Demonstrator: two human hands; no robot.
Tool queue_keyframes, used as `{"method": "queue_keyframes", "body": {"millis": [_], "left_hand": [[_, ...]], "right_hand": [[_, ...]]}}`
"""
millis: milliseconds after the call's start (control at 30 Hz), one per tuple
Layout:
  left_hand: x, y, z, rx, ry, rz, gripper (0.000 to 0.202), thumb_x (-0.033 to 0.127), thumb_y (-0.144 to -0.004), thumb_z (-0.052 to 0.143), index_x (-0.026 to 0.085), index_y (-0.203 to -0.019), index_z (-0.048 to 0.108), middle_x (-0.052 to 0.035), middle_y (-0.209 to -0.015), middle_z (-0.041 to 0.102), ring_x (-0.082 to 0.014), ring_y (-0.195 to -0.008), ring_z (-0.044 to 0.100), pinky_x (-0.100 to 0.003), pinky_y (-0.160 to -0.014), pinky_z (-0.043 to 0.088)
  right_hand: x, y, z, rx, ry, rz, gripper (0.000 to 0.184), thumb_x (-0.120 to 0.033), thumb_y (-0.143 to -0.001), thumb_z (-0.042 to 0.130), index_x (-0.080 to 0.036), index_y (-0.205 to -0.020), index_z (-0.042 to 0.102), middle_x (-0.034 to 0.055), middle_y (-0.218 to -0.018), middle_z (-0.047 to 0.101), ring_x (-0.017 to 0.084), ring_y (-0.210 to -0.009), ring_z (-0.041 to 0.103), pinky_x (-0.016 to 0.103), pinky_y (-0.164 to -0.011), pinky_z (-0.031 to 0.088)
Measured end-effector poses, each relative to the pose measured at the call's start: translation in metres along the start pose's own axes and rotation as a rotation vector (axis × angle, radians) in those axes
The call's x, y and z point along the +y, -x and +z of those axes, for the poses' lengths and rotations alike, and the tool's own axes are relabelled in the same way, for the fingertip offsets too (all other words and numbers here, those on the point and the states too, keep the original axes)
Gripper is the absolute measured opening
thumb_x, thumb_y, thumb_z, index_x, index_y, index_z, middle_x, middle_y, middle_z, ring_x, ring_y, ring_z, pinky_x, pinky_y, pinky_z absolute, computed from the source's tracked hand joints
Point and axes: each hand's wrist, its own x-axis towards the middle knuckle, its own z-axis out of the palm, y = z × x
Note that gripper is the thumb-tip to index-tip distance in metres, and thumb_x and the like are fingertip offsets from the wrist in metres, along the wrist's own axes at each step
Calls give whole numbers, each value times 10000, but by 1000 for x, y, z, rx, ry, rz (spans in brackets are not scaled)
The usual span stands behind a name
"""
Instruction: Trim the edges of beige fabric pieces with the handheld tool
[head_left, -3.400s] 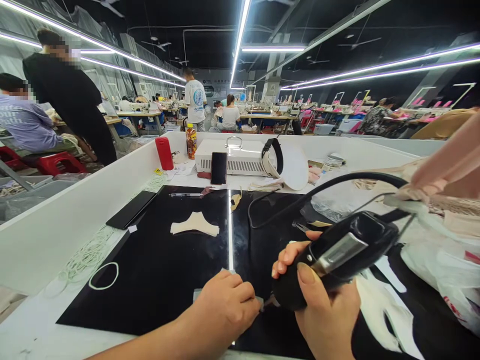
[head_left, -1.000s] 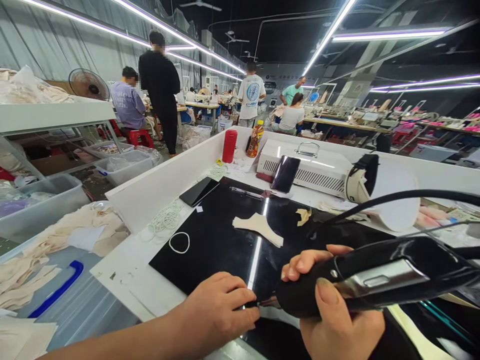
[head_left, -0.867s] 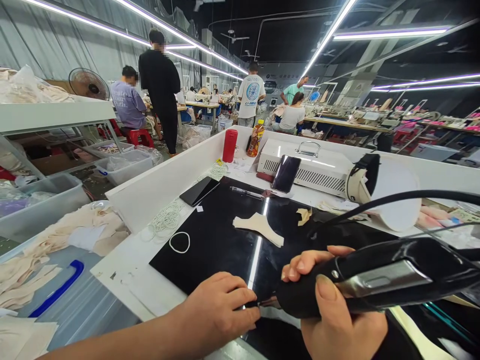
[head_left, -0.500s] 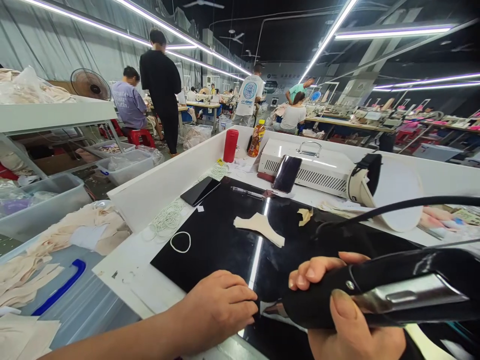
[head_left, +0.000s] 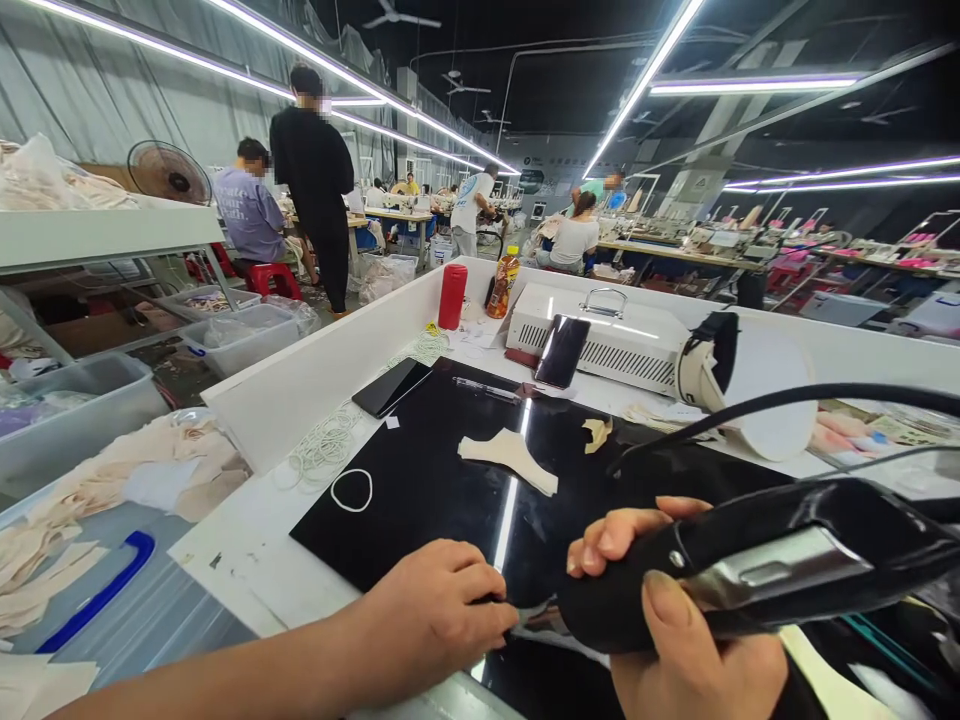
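My right hand (head_left: 694, 640) is wrapped around a black corded hand tool (head_left: 757, 575) with a silver metal lever along its side. My thumb lies by the lever, and the tool's rounded front end points left. My left hand (head_left: 442, 615) is just left of that end, fingers curled and pressed together low over the glossy black board (head_left: 420, 520). Something dark shows at its fingertips, too hidden to name. Between the hands is a shiny patch I cannot make out. A cream fabric piece (head_left: 510, 457) lies on the board beyond my hands.
A white cord loop (head_left: 351, 490), a pen (head_left: 486, 389) and a fabric scrap (head_left: 597, 434) lie on the board. Phones (head_left: 391, 387), a red container (head_left: 452, 297) and a white vented machine (head_left: 600, 340) stand around it. The black cable (head_left: 787, 400) arcs at right. Other people work farther off.
The view has shifted slightly, so things sit a little farther left. Both hands keep nearly the same pose. The person in the white shirt at the back now leans forward to the right.
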Motion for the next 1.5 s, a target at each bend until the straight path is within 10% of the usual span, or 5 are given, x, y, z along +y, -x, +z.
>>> {"method": "queue_keyframes", "body": {"millis": [500, 833, 1500], "left_hand": [[-46, -75, -4, -278, 533, 170, 253, 195, -946, 721, 192, -1159, 585, -63, -1333, 688, -232, -1296, 591, -363, -1136, 461], [-51, -73, 3, -416, 600, 113, 527, 357, -903, 785, 209, -1340, 531, -110, -1337, 666, -284, -1427, 503, -556, -1250, 274], [-41, -72, 9, -390, 584, 26, 778, 483, -694, 930, 216, -1313, 542, -129, -1323, 646, -315, -1329, 573, -624, -1241, 212]], "right_hand": [[-5, -27, -23, 275, 9, -72, 368, -301, -764, 833, -264, -1064, 624, -35, -731, 648, 178, -639, 615, 346, -586, 582], [5, -25, -22, 203, 19, -87, 336, -327, -827, 801, -263, -1100, 615, -25, -763, 650, 172, -659, 621, 347, -610, 567], [12, -18, -27, 143, 64, -67, 296, -292, -887, 757, -284, -1136, 598, -24, -785, 653, 169, -671, 641, 374, -656, 592]]}}
